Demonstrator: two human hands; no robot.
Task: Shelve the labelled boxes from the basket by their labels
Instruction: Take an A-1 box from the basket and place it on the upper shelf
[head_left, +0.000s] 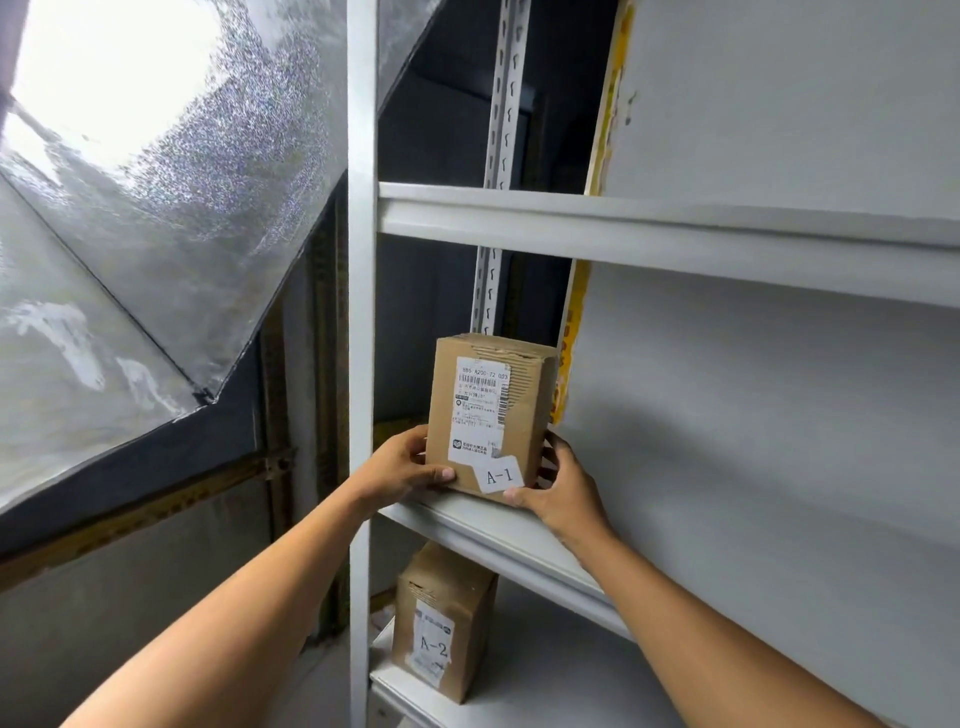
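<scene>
**shelfnoob:** Silvery foil sheeting (156, 218) covers the slanted wall on the far left, and next to it stands the white metal shelving rack (362, 260) with its flat white shelves. So where's the box at right now?

**packrat_88:** Going left to right: left hand (402, 465) is curled around the lower left edge of the tall brown cardboard box with the white "A-1" sticker (491, 415), thumb across the front near the bottom. That box stands upright at the left end of the middle shelf (519, 535), right by the front lip. Right hand (558, 488) grips the lower right corner, fingers wrapped around the side. So both hands are closed on it, neither one free.

**shelfnoob:** Is it actually sitting on the shelf or hovering?

**packrat_88:** Looks like the base is touching, but can't say for sure. One level down there's a similar brown cardboard box marked "A-2" (441, 629), already parked.

**shelfnoob:** Tricky to handle?

**packrat_88:** Doubt it. Stiff corrugated card, a bit crumpled along the top, probably light. Tall and narrow though, so I'd guess it tips easily. Holding low on both sides like that seems smart, and the dry card shouldn't slip.
</scene>
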